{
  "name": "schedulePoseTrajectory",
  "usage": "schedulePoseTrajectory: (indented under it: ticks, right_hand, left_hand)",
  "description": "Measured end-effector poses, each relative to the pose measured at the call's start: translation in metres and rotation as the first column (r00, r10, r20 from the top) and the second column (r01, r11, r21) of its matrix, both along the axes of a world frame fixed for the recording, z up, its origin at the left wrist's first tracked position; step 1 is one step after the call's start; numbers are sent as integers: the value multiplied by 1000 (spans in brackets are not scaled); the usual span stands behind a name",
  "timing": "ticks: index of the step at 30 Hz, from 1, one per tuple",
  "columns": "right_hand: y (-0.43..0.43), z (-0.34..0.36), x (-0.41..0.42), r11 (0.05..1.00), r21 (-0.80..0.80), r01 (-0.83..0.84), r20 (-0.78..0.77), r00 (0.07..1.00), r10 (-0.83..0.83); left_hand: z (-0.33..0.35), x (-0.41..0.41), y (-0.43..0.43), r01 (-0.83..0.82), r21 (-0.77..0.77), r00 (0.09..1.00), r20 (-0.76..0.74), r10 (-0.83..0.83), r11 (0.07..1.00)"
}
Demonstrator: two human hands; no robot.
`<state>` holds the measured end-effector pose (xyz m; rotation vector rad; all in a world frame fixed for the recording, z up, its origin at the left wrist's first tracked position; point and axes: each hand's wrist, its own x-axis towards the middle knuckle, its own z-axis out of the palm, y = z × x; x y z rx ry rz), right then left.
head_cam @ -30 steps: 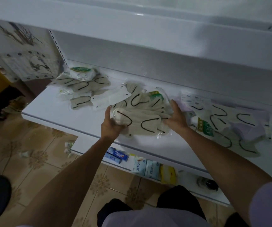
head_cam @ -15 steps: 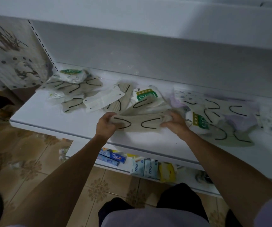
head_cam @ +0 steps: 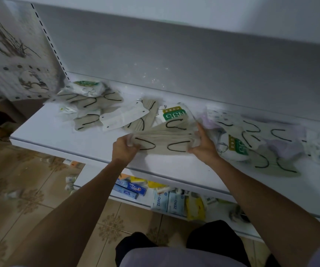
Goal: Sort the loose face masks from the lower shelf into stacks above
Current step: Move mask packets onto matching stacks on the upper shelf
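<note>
Head view: white shelf, tiled floor; left hand and right hand grasp beige masks

White metal shelving with a grey back panel stands over patterned brown floor tiles.

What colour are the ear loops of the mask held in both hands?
The ear loops are black, on the beige mask; the head view shows it best.
</note>
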<state>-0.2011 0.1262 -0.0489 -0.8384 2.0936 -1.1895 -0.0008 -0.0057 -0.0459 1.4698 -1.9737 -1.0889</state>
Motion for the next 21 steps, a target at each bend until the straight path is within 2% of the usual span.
schedulePoseTrajectory:
  ticks: [3, 5, 6, 7, 8, 10, 11, 13, 15, 17, 21]
  right_hand:
    - [4, 0, -2, 1000, 17, -1, -39, 999, 1]
    - [4, 2, -2, 999, 48, -9, -23, 1000, 10]
    - [4, 3, -2, 997, 76, -11, -14, 1000, 12]
    - [3, 3, -2, 995, 101, -7, -16, 1000, 9]
    - [2, 3, -2, 993, 120, -2, -20, 1000, 4]
    - [0, 2, -3, 990, 140, 28, -1, 1000, -28]
    - [1, 2, -3, 990, 136, 46, 25, 998, -50]
    - [2, 0, -2, 991, 94, 99, 121, 987, -110]
    - [3, -3, 0, 988, 51, 146, 190, 970, -153]
    - [3, -10, 3, 983, 52, 175, 167, 969, -181]
    - [0, -8, 11, 953, 23, 301, 79, 950, -302]
  left_hand:
    - [7, 7, -2, 145, -45, 985, 102, -140, 988]
    - [8, 10, -6, 300, -66, 936, 214, -280, 951]
    - [8, 10, -8, 349, -69, 922, 203, -330, 934]
    - [8, 9, -8, 354, -64, 930, 128, -344, 933]
    - [8, 7, -8, 295, -20, 955, -11, -295, 955]
    - [10, 3, -2, 117, 204, 952, -302, -51, 972]
    - [10, 1, 3, 59, 314, 924, -375, 67, 948]
    - [-1, -2, 11, 2, 403, 913, -373, 162, 915]
    - [-11, -4, 18, -25, 342, 958, -260, 121, 939]
    - [-17, -4, 25, -38, 206, 991, -115, 63, 978]
    - [-20, -4, 36, -54, 22, 986, -154, 57, 998]
